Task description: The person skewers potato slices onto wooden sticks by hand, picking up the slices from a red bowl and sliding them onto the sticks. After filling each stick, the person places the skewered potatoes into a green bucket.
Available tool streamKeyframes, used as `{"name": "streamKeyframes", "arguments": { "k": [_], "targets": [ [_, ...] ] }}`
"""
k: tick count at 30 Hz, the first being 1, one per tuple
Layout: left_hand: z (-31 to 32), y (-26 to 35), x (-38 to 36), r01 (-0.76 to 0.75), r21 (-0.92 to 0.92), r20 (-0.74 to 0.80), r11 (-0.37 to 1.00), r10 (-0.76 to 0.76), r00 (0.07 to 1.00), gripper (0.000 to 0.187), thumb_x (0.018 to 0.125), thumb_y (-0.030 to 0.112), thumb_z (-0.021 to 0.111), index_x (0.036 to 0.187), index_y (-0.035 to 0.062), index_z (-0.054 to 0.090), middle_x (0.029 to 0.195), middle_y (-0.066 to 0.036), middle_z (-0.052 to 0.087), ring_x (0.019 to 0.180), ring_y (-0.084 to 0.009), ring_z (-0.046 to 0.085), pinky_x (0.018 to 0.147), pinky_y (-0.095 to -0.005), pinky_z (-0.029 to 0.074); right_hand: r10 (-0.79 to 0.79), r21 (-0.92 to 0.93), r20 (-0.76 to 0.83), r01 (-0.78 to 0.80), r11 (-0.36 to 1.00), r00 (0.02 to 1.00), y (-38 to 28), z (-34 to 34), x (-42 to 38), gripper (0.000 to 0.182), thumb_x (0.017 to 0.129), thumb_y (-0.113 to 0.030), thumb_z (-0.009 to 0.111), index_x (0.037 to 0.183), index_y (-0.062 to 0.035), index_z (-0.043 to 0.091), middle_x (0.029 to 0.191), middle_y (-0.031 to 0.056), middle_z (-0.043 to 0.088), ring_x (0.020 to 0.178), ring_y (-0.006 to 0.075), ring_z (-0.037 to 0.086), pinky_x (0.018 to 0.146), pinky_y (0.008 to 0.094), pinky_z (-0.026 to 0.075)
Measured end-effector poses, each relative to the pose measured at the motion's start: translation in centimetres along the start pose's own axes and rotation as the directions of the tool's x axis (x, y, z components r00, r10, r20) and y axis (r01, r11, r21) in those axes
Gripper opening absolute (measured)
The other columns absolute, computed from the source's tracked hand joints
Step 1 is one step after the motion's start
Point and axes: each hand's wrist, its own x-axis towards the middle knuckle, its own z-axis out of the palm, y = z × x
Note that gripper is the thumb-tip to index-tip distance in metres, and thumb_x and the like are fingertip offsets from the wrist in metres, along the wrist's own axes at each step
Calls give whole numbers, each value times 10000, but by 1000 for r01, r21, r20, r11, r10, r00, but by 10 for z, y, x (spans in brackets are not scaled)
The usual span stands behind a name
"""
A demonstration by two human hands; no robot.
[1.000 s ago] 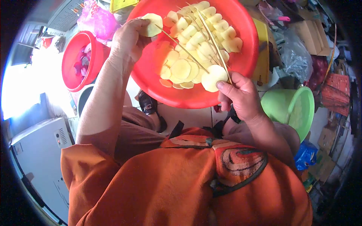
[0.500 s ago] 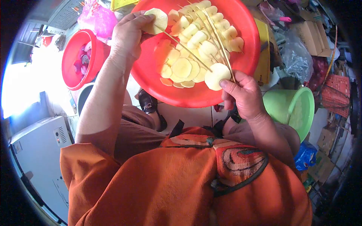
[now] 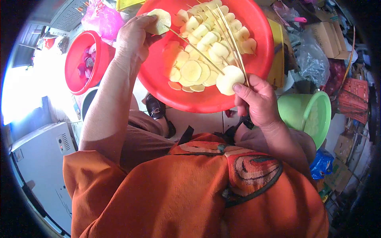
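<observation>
Between the thumb and fingers of my left hand (image 3: 134, 39) is a round, pale potato slice (image 3: 162, 21), which meets one end of a thin wooden skewer (image 3: 194, 48). The skewer's other end enters a second potato slice (image 3: 230, 81), pinched by my right hand (image 3: 260, 101). Several bare skewers (image 3: 231, 37) also stick up from my right hand. Both hands are closed, above a red basin (image 3: 170, 100). Inside it lie loose potato slices (image 3: 191, 71) and rows of slices threaded on skewers (image 3: 208, 39).
A smaller red bucket (image 3: 71, 81) with purple pieces stands at the left, near a pink plastic bag (image 3: 101, 20). On the right are a green bucket (image 3: 295, 115), a cardboard box (image 3: 327, 39) and a red crate (image 3: 353, 99). A white appliance (image 3: 43, 158) stands lower left.
My left hand and its slice have shifted slightly left. My right hand, with its slice and the bare skewers, has moved slightly right.
</observation>
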Motion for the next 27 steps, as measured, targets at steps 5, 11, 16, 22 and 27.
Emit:
{"name": "streamKeyframes", "arguments": {
  "k": [5,11,16,22,27],
  "targets": [
    [2,-1,-2,-21,11,-19,1000,21,1000,226,847,139,549,1016,-10,559,956,-125,618,848,-228,634,724,-354,566,2,-3,-16,-2,1000,1000,1,1,1,175,863,-195,572,954,-46,580,596,-6,534,407,59,475,355,184,341],
    [14,-5,-16,-125,110,-29,986,129,991,205,833,115,530,988,-7,584,950,-125,619,857,-221,630,746,-350,548,-16,-36,-49,14,999,999,5,2,2,142,869,-160,562,934,-35,577,584,-2,526,402,66,467,351,194,336],
    [25,-4,-24,27,-29,-43,999,-29,999,248,855,152,535,1041,-9,568,956,-126,624,861,-228,633,737,-359,553,-28,-50,-44,26,998,999,3,3,3,148,869,-158,561,935,-27,572,589,2,527,412,68,470,358,197,339],
    [16,2,-19,189,-140,71,972,-181,981,236,866,159,561,1033,-8,568,965,-115,643,862,-220,648,724,-354,567,-35,-53,13,35,998,999,4,3,2,167,868,-174,563,946,-27,570,605,-1,532,422,62,475,367,192,344],
    [9,4,-11,205,-6,160,979,-202,966,219,876,169,562,1010,-3,583,969,-120,649,861,-210,651,735,-330,561,7,-27,27,-6,1000,1000,7,1,2,187,864,-198,569,950,-32,571,607,-7,532,426,56,475,370,188,346]
  ]
}}
